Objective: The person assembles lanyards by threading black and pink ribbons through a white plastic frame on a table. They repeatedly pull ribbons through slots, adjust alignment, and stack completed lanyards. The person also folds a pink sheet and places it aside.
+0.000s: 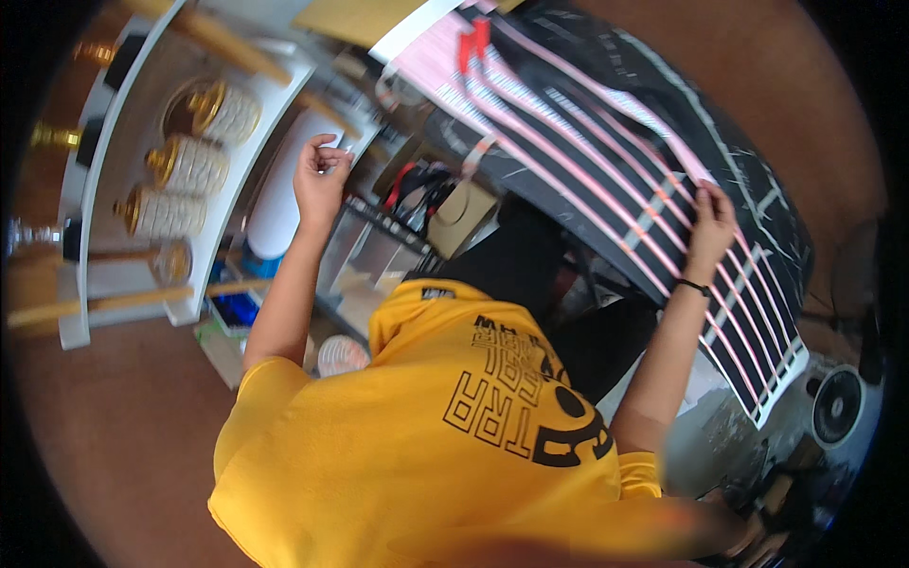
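Observation:
My left hand (322, 178) is raised at the left, near a white rounded cylinder-like object (284, 194). Its fingers are curled with thumb and fingertips close together; what lies between them, if anything, is too small to make out. Over the dark marble-patterned tabletop (757, 213) at the right, my right hand (712, 220) pinches the edge of a pink strip (689, 163). Several long, thin pink strips run side by side over the black surface, crossed by greyish bands. Two red pieces (472, 47) show at their far end.
A white curved shelf (237, 170) at the left holds ribbed glass jars (189, 163) with gold lids. A cardboard box (461, 216) and a red-and-black bundle (417, 194) sit beyond my lap. A round fan (838, 405) stands at the lower right.

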The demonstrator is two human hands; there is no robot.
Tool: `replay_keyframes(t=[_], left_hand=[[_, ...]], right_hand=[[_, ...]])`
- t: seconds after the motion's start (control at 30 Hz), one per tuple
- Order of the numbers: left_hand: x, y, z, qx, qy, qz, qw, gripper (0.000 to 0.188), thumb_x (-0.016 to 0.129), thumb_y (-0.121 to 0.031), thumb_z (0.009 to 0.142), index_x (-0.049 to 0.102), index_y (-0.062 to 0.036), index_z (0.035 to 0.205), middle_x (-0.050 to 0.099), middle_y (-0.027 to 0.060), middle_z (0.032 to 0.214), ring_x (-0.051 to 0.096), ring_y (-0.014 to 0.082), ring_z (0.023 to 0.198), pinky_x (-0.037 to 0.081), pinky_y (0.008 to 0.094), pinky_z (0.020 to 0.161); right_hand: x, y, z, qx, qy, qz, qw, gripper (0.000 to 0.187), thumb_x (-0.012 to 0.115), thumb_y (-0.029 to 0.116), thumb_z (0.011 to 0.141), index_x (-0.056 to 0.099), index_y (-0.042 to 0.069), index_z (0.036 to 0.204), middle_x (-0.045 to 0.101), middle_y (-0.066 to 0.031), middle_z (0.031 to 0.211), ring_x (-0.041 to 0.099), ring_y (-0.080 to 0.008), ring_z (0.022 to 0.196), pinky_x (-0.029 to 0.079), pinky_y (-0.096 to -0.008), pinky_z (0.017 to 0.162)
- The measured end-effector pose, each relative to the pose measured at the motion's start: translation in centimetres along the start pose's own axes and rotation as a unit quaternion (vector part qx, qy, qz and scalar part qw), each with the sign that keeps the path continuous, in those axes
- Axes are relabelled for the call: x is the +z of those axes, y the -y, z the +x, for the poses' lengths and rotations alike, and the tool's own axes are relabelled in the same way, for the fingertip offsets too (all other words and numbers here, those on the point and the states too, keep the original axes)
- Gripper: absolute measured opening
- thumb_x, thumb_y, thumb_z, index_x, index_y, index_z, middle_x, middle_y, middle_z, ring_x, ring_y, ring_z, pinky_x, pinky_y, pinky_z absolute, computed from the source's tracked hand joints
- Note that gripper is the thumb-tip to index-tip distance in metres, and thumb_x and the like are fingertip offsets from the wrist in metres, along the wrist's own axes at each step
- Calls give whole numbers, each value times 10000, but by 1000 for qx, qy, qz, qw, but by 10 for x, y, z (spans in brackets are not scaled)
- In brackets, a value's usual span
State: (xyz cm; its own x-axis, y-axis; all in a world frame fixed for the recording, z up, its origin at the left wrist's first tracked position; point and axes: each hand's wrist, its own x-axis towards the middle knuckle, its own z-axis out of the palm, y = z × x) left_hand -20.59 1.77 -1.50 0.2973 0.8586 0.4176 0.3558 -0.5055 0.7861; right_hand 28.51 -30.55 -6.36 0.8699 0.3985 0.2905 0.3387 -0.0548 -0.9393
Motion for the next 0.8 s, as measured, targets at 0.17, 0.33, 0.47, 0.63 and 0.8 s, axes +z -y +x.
replay_keyframes(t=[0.17, 0.33, 0.47, 0.63, 0.8], left_hand=[[-103, 127, -129, -211, -81, 201, 953, 270, 783, -38, 799, 682, -17, 1049, 656, 22, 797, 607, 104, 705, 520, 274, 664], [-178, 193, -271, -390, -86, 349, 848, 233, 839, -99, 719, 701, -32, 895, 720, 70, 820, 671, 181, 714, 537, 317, 714], [-225, 218, -346, -524, -28, 441, 728, 323, 877, -193, 672, 724, -39, 911, 743, 128, 949, 713, 256, 854, 548, 361, 784], [-249, 252, -406, -608, 148, 529, 573, 378, 853, -308, 708, 742, -36, 946, 728, 174, 1073, 696, 295, 1053, 541, 385, 862], [-242, 264, -437, -757, 106, 315, 563, 259, 737, -273, 858, 731, -15, 862, 732, 105, 818, 691, 194, 696, 538, 352, 637]], right_hand=[[-3, -6, 3, 9, 2, -15, 1000, 177, 681, 92, 932, 713, 19, 1090, 709, -87, 1107, 641, -152, 1013, 505, -265, 888], [-2, 3, 2, 37, 8, -25, 999, 194, 670, 84, 937, 712, 11, 1111, 702, -77, 1141, 642, -146, 1023, 508, -263, 892], [1, 10, -1, 27, 9, -43, 999, 215, 674, 84, 936, 703, -14, 1125, 699, -96, 1114, 637, -158, 1025, 491, -263, 925], [4, 15, -2, 31, 5, -92, 995, 203, 671, 72, 935, 708, -18, 1113, 701, -100, 1098, 637, -162, 1021, 488, -281, 939], [3, 14, 0, 23, 14, -106, 994, 211, 671, 75, 934, 710, -18, 1119, 705, -111, 1117, 638, -163, 1027, 481, -284, 950]])
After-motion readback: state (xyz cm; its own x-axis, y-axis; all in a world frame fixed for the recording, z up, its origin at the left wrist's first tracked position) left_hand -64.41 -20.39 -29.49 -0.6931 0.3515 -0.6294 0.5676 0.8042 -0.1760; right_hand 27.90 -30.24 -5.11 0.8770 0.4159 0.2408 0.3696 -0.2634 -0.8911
